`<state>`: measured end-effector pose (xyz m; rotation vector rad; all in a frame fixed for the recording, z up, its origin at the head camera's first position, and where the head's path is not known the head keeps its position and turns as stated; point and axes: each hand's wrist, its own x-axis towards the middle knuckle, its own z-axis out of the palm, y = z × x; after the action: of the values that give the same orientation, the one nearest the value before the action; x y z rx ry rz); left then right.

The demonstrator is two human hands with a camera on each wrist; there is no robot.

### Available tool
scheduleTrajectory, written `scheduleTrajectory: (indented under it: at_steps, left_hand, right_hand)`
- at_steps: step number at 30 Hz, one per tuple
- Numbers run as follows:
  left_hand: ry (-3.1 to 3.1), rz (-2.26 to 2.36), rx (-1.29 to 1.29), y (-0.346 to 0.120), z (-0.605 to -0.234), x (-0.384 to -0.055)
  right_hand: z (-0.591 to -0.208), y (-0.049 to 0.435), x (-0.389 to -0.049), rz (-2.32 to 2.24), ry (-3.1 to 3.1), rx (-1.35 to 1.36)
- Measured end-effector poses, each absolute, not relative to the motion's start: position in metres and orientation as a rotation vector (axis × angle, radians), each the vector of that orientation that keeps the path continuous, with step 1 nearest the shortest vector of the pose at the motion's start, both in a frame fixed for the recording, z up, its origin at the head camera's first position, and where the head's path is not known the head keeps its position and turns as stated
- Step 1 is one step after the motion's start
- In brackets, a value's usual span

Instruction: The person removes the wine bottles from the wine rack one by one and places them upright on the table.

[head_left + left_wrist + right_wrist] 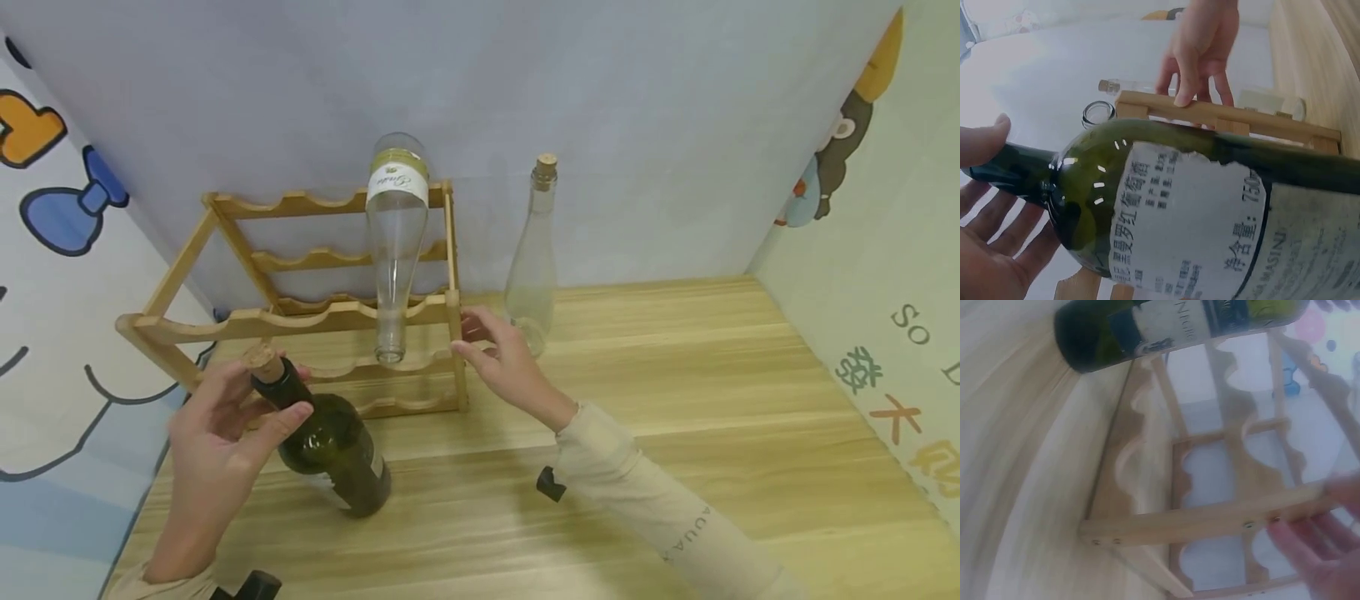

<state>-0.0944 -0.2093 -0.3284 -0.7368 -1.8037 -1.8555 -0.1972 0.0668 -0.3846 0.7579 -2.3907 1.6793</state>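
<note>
A green wine bottle (330, 450) with a cork in its top is at the front left, before the wooden wine rack (360, 315). My left hand (217, 450) holds it by the neck, thumb on one side and fingers on the other. White labels show on its body in the left wrist view. Whether its base bears on the table, I cannot tell. With thumb and fingers, my right hand (510, 362) grips the rack's right front post. A clear bottle (397, 242) lies across the rack's top tier, its uncorked mouth toward me.
Behind my right hand, a corked clear bottle (532, 267) stands upright on the wooden table (675, 375), near the back wall (637, 125). Cartoon-printed panels (67, 333) flank the table at left and right. The rack's tiers have scalloped rails.
</note>
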Motion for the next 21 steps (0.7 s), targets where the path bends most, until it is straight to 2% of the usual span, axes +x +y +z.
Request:
scheduleTrajectory:
  at_steps: [5,13,21]
  left_hand:
    - [-1.689,-1.899,-0.792,-0.216,-0.326,-0.094]
    - [-1.61,-1.937,-0.653,-0.235,-0.322,-0.101]
    - [-1.619,-1.942,-0.489,-0.253,-0.324,-0.107]
  right_hand:
    - [-0.374,0.069,-0.19,1.711,-2.457,0.726]
    - [-0.366,0.078,-0.176,1.773,-2.368,0.65]
    - [-0.356,0.08,-0.158,1.955,-2.149,0.689]
